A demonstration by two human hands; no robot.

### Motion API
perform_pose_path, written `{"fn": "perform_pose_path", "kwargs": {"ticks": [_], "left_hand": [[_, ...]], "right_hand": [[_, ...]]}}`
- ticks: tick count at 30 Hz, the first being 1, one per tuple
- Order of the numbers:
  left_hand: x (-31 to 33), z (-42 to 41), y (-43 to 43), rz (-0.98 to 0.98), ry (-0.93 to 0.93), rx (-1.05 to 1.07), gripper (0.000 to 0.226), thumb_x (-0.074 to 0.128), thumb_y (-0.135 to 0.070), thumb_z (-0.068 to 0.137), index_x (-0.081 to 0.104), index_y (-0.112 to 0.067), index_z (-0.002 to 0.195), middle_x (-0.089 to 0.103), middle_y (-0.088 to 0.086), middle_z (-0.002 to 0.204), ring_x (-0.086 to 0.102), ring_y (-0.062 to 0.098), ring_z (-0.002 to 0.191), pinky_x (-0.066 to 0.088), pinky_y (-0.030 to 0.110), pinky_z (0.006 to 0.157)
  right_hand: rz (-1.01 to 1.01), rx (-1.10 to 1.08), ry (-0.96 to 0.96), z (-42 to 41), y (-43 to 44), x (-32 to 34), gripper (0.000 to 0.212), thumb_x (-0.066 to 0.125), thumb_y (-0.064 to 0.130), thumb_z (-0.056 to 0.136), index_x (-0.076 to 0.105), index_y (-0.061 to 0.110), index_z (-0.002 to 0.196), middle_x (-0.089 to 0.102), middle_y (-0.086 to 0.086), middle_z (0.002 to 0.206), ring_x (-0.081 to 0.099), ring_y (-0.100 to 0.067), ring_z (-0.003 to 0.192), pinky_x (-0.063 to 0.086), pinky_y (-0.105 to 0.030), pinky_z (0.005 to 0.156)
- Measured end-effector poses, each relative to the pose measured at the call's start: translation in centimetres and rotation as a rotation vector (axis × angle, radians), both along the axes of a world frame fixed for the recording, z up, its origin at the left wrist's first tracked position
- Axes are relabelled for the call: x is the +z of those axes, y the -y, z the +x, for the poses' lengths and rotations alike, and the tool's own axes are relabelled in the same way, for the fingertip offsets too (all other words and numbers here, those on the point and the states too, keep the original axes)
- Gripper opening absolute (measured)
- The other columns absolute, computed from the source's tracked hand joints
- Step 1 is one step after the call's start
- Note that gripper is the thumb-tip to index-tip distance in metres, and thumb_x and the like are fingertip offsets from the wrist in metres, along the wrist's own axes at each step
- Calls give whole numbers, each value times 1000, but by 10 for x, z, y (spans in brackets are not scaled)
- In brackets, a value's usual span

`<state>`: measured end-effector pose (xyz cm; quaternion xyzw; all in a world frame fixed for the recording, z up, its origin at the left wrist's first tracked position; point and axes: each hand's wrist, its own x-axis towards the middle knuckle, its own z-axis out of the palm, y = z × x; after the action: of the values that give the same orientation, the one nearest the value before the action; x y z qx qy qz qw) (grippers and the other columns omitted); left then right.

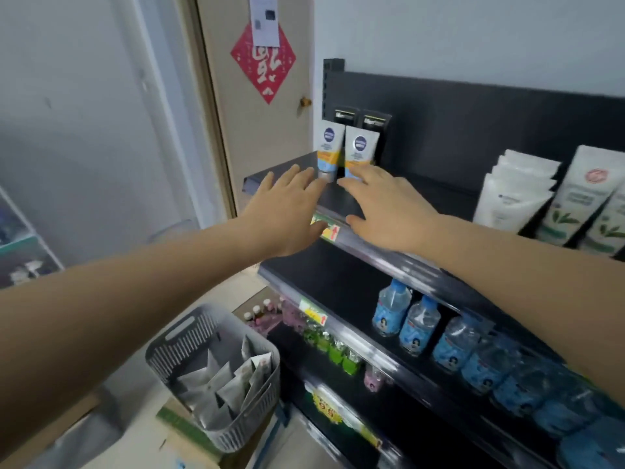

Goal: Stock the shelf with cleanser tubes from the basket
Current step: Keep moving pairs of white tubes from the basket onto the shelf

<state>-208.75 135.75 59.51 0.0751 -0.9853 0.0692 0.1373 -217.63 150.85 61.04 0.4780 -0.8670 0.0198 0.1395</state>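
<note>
The step in hand looks like the tidying that ends a placement: two cleanser tubes stand cap-down at the left end of the top shelf (341, 198), and both hands are up there with them, holding nothing. The left hand (287, 211) lies flat over the shelf's front edge, its fingers (311, 179) straight and slightly spread, the tips at the cap of the left tube (329, 143); they seem to touch it, though blur leaves that unsure. The right hand (389, 208) is just as flat, its fingers (358, 177) straight and close together against the foot of the right tube (360, 147), thumb out over the shelf's front rail. Neither hand curls round anything; this reads as steadying or nudging the pair square, not a grip. Both tubes are upright, side by side, and right behind them on the shelf stand two black tubes (375, 121). Far below the shelf's left end sits the grey basket (176, 340) on a cardboard box (189, 431), with several pale tubes (230, 384) lying loose and crossed inside, so the task is likely at an early stage. The shelf is bare to the right of the pair until a row of white tubes (514, 194) well along it. The next move probably calls for lifting the fingers off lightly, since narrow caps make the pair easy to tip, then reaching down to the basket for more.
</note>
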Motion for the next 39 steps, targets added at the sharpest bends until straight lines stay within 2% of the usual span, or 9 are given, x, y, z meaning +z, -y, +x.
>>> {"fn": "perform_pose_path", "kwargs": {"ticks": [5,8,12,18,22,26,29,33,39], "left_hand": [[-38,34,74,32,50,82,66,45,-47,93,24,-16,148,20,9,157,15,28,146,18,51,116],[-68,49,119,32,90,94,67,49,-49,90,28,-17,144,25,9,155,19,29,144,21,52,115],[-107,66,173,87,181,127,72,45,-51,92,19,-16,149,16,10,158,12,30,146,16,53,117],[-175,86,226,299,272,175,67,50,-47,91,28,-13,145,23,11,155,22,28,143,23,41,114],[-230,93,250,481,347,239,66,55,-38,88,31,-11,144,31,11,150,30,27,138,30,39,111],[-282,95,267,656,387,331,55,54,-33,86,42,-7,133,47,10,135,45,27,125,42,40,100],[-324,93,273,768,402,381,56,60,-33,84,45,-7,131,50,10,131,48,27,122,43,38,100],[-383,87,276,892,437,501,50,63,-36,82,49,-10,123,52,8,124,53,28,114,49,43,90],[-451,64,263,1059,445,583,52,61,-31,85,46,-8,130,50,9,132,49,27,120,46,41,96]], "right_hand": [[64,71,70,23,86,-40,60,52,31,93,28,19,146,16,-8,157,12,-25,146,26,-46,111],[76,102,85,37,134,-66,59,54,31,91,30,20,145,22,-7,153,20,-26,143,30,-44,109],[123,136,165,53,191,-107,61,56,29,91,30,19,146,19,-8,156,20,-27,143,28,-43,111],[254,200,278,62,249,-184,63,59,25,88,32,17,144,21,-8,155,15,-25,145,29,-42,114],[373,220,345,64,274,-233,64,61,21,86,33,18,143,25,-5,152,29,-28,139,37,-45,108],[499,275,350,54,293,-281,62,59,11,86,34,15,142,27,-4,152,28,-23,140,37,-41,108],[597,349,356,37,308,-318,60,57,4,86,36,14,141,35,-2,146,37,-20,132,38,-33,103],[688,425,374,11,332,-365,55,54,-2,84,43,13,136,41,-2,140,42,-20,127,41,-31,97],[881,671,265,-13,366,-431,48,53,-6,80,51,10,125,49,-5,126,46,-21,119,38,-28,96]]}}
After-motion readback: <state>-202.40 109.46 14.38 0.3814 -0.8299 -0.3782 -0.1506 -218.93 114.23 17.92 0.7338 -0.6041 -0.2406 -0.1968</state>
